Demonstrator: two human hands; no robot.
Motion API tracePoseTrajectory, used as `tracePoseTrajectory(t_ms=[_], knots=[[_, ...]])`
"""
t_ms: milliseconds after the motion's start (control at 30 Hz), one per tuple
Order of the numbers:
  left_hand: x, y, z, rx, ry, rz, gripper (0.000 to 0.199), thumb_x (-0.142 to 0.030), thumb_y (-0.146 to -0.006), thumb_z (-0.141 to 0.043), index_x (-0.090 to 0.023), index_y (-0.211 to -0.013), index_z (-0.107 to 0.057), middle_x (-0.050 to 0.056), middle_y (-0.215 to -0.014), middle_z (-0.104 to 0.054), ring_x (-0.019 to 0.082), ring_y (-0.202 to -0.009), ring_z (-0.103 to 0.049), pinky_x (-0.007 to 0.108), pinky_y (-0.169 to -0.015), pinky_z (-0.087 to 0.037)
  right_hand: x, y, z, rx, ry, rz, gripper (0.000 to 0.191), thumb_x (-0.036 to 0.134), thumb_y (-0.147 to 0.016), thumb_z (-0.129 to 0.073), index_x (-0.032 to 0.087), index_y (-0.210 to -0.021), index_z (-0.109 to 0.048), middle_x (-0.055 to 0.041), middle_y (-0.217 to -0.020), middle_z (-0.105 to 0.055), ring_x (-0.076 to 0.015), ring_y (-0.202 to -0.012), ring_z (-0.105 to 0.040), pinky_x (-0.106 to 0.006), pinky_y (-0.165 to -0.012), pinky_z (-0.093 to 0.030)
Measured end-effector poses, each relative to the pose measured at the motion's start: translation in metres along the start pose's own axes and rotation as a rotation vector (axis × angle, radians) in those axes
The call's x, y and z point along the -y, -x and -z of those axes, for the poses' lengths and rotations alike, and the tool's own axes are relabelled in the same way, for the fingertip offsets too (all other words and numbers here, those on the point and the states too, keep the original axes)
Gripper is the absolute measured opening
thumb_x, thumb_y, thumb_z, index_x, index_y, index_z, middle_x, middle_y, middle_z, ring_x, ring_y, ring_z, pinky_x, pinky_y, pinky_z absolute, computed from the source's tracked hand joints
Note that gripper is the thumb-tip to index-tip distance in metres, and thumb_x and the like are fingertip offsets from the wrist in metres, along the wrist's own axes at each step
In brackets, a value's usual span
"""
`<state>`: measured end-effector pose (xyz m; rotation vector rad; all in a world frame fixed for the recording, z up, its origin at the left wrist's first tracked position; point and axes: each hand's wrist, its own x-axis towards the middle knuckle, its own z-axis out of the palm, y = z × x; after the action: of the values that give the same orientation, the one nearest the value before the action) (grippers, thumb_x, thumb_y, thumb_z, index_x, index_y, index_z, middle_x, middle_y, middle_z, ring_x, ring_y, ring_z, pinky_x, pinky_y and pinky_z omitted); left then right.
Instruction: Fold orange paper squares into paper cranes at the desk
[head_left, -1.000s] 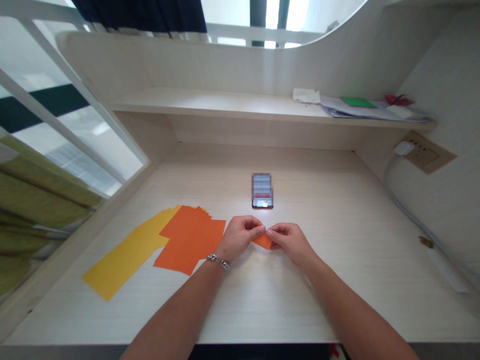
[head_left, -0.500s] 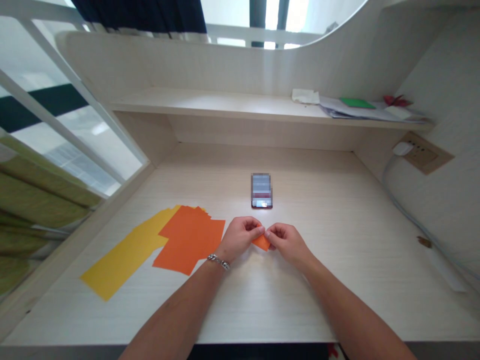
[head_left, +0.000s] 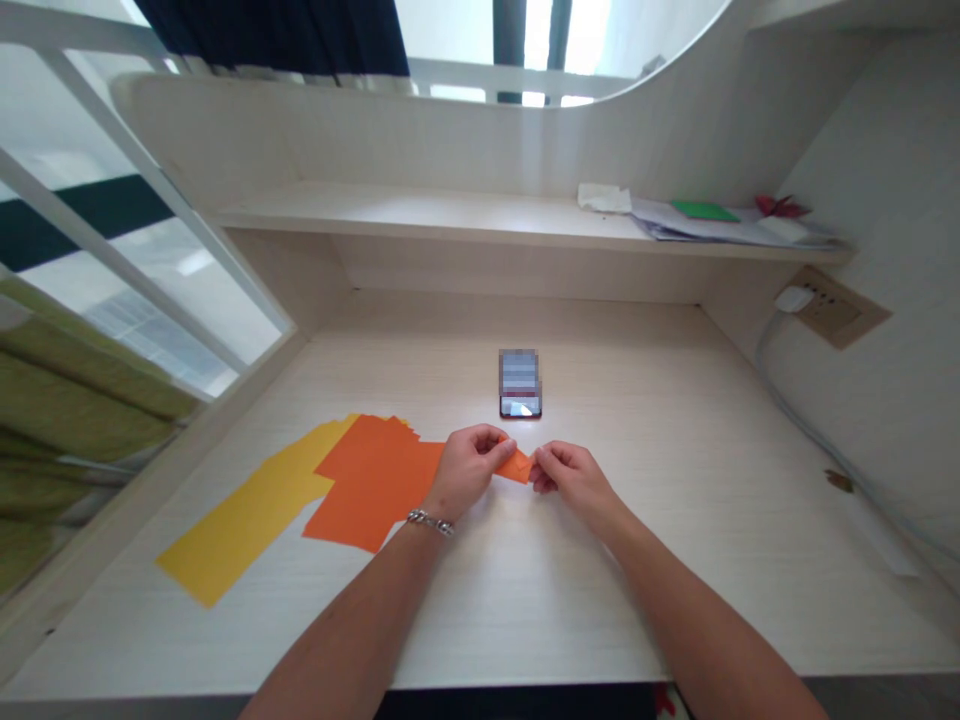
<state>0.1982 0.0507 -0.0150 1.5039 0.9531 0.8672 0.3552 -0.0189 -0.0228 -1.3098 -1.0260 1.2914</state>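
The fingers of the left hand [head_left: 469, 470] and right hand [head_left: 571, 478] seem clamped on a small, crisp folded orange paper piece [head_left: 514, 465], its long axis crosswise, tapering rightward, above the pale woodgrain worktop [head_left: 675, 520].

Matt orange paper [head_left: 514, 465], glossy phone screen [head_left: 520, 407], smooth woodgrain desktop [head_left: 600, 600]

Bright daylight from the window [head_left: 187, 270], faint shadows, warped wide-angle edges
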Motion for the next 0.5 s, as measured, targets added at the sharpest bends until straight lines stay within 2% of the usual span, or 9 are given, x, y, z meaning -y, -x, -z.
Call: tracePoseTrajectory(t_ms=[200, 500], knots=[[-0.0027, 0.001, -0.0007, -0.041, 0.018, -0.007, 0.02, -0.033, -0.073, -0.067, -0.013, -0.072, -0.064, 0.002, -0.066, -0.063, 0.013, -0.061, -0.056, 0.022, -0.057, -0.043, -0.0022, 0.0023, -0.0053, 0.05, 0.025, -0.025, 0.03, 0.045, -0.072, -0.067, 0.015, -0.072, -0.06, -0.003, -0.064, -0.064, -0.012, -0.054, -0.057, -0.024, -0.054, -0.046], [-0.0063, 0.0019, -0.0058, -0.022, 0.081, -0.003, 0.02, -0.034, -0.074, -0.066, -0.013, -0.075, -0.063, 0.001, -0.067, -0.062, 0.012, -0.063, -0.056, 0.022, -0.058, -0.043, -0.0048, 0.0018, -0.0019, 0.038, -0.044, -0.042, 0.029, 0.042, -0.074, -0.066, 0.015, -0.065, -0.06, -0.0035, -0.062, -0.065, -0.011, -0.05, -0.055, -0.024, -0.051, -0.042]])
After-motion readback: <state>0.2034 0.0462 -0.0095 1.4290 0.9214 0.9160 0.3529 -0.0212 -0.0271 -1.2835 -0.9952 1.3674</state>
